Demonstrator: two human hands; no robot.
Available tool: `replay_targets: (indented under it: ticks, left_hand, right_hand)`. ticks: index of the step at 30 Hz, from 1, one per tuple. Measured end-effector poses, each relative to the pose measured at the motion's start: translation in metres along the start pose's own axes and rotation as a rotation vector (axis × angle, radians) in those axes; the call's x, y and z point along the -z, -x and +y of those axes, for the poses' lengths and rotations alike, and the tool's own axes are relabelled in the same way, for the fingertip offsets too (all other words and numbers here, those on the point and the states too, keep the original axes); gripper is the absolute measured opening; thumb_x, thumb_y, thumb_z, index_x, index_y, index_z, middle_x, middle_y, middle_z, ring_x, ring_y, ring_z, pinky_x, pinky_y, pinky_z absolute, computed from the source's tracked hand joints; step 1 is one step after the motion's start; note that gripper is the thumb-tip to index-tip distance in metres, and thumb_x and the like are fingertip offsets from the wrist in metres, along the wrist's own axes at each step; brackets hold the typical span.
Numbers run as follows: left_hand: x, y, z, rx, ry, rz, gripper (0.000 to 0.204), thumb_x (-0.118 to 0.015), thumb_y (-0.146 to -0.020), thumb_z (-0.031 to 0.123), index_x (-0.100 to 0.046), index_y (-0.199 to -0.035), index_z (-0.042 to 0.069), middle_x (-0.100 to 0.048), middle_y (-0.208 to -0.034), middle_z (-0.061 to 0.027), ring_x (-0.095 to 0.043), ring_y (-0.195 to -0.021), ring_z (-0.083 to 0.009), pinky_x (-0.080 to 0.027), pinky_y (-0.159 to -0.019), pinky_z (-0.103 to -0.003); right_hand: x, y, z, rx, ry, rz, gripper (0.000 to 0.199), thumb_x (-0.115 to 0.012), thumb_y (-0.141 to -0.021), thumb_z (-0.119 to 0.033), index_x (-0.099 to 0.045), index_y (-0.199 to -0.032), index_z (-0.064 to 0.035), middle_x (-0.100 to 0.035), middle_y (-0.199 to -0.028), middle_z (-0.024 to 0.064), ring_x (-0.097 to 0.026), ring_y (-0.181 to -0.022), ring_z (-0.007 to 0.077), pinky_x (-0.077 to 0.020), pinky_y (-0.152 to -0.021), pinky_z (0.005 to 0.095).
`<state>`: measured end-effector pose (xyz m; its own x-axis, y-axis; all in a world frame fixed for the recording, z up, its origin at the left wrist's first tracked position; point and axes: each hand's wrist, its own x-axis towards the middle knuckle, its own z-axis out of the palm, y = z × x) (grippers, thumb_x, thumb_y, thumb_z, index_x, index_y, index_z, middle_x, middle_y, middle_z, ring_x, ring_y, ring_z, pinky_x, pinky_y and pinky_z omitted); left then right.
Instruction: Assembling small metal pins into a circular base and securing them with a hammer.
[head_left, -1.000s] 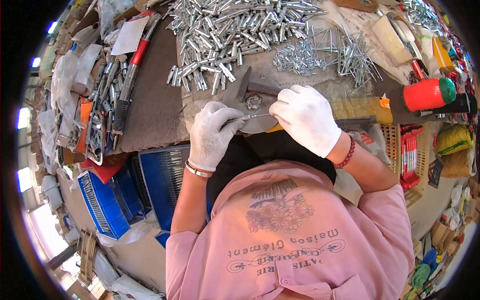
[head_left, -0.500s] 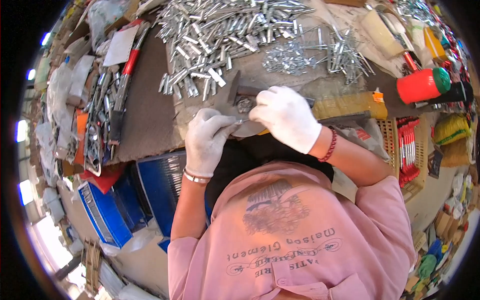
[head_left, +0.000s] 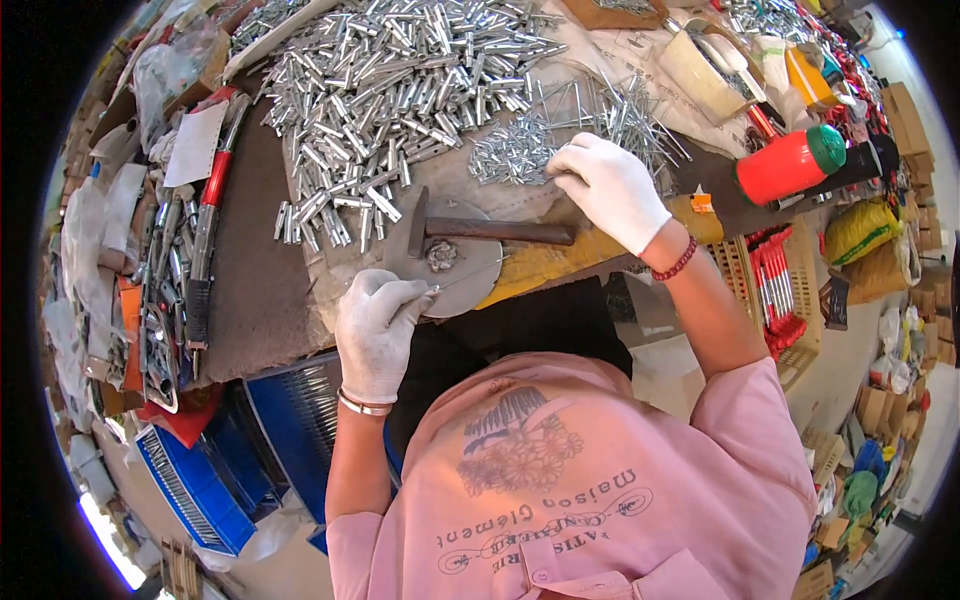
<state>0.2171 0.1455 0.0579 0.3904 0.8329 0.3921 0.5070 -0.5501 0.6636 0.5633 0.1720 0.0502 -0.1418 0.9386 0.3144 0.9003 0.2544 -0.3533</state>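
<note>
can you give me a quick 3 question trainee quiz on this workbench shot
1. True or false: the right hand is gripping the hammer.
2. What does the left hand pinch at the edge of the round metal plate? A) a thin pin B) a red bottle C) a brush
3. Which pile is the right hand reaching into?

Key
1. False: the hammer lies untouched on the plate.
2. A
3. The pile of thin nails, beside the heap of metal tubes.
</note>
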Motion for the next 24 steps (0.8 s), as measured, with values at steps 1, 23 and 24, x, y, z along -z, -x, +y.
replay_targets:
  ticks: [1,23,24]
  left_hand:
    - [0.000,0.000,0.001,0.006,0.010,-0.003,0.018,-0.087,-0.078,0.003,-0.078,-0.093,0.008,-0.066,-0.088,-0.0104,-0.066,-0.084,-0.0303,-0.053,-0.073,-0.040]
    - [-0.006,0.010,-0.007,0.019,-0.103,0.037,0.011,-0.081,-0.083,0.014,-0.075,-0.091,0.016,-0.064,-0.090,-0.0059,-0.068,-0.085,-0.0319,-0.056,-0.071,-0.043]
    - [-0.006,0.010,-0.007,0.001,-0.098,0.059,0.010,-0.081,-0.083,0.013,-0.074,-0.090,0.017,-0.064,-0.090,-0.0055,-0.068,-0.084,-0.0316,-0.056,-0.071,-0.043]
  right_hand:
    - [-0.003,-0.003,0.001,0.019,0.008,-0.032,0.007,-0.072,-0.094,-0.013,-0.073,-0.099,-0.0093,-0.068,-0.100,0.0101,-0.069,-0.096,0.0333,-0.0567,-0.085,0.0419]
    - [-0.032,-0.008,-0.133,0.108,-0.475,-0.220,0.062,-0.065,-0.087,0.008,-0.060,-0.146,-0.0115,-0.066,-0.088,0.0088,-0.067,-0.077,0.0240,-0.0574,-0.076,0.0348]
    - [-0.030,-0.007,-0.131,0.113,-0.465,-0.179,0.057,-0.067,-0.087,0.007,-0.064,-0.141,-0.0112,-0.066,-0.089,0.0087,-0.067,-0.078,0.0236,-0.0572,-0.076,0.0343]
